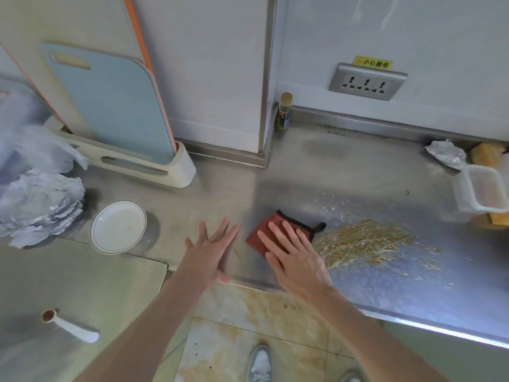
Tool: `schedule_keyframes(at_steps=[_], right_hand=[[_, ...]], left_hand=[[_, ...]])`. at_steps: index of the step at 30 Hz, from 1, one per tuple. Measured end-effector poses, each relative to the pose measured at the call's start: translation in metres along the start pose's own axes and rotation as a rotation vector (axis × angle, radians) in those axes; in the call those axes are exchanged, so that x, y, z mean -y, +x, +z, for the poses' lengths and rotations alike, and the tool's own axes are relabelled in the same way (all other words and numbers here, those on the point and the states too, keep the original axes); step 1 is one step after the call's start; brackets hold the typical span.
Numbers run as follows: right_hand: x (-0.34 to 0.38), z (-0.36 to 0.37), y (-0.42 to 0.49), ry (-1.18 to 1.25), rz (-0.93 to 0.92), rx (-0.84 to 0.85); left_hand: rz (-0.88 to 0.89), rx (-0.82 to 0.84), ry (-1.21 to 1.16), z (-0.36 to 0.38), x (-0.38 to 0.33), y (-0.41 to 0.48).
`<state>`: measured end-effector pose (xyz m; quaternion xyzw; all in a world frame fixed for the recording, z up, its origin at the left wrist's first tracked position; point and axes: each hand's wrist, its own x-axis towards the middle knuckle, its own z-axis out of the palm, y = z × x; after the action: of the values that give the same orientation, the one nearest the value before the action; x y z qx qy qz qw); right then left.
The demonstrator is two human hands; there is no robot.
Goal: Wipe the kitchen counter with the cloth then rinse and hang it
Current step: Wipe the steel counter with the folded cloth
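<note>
Here right hand [293, 253] flat, pressing cloth [265, 233] onto counter [303, 172]; left hand [210, 250] spread, beside cloth.

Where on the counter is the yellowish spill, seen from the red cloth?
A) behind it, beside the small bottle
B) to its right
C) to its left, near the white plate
B: the yellowish spill spreads over the counter to the right of the red cloth, which the right hand presses flat.
</note>
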<state>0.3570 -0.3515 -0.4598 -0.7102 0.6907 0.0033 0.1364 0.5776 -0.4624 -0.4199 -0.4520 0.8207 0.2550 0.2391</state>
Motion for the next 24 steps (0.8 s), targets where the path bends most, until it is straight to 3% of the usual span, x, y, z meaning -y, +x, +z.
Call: schedule_keyframes(at_steps=[5,8,13,16,20,22,24], right_hand=[[-0.062,-0.026,0.054,0.007,0.23,0.013],[-0.054,-0.031,0.071,0.063,0.324,0.046],[0.014,-0.015,0.049,0.092,0.166,0.052],[0.059,-0.002,0.023,0.084,-0.043,0.029],[0.06,0.007,-0.015,0.071,-0.237,0.068],[0.034,0.004,-0.019,0.066,-0.213,0.04],[-0.002,-0.002,-0.017,0.071,-0.055,-0.01]], left_hand=[[-0.011,0.005,0.012,0.0,-0.001,0.003],[-0.025,-0.016,-0.017,0.001,-0.001,0.004],[-0.063,-0.053,-0.051,0.007,-0.002,0.006],[-0.067,-0.076,-0.078,0.007,-0.003,0.006],[-0.041,-0.097,-0.065,0.006,-0.003,0.005],[-0.036,-0.078,-0.052,0.006,-0.002,0.004],[-0.037,-0.059,-0.057,0.005,0.0,0.004]])
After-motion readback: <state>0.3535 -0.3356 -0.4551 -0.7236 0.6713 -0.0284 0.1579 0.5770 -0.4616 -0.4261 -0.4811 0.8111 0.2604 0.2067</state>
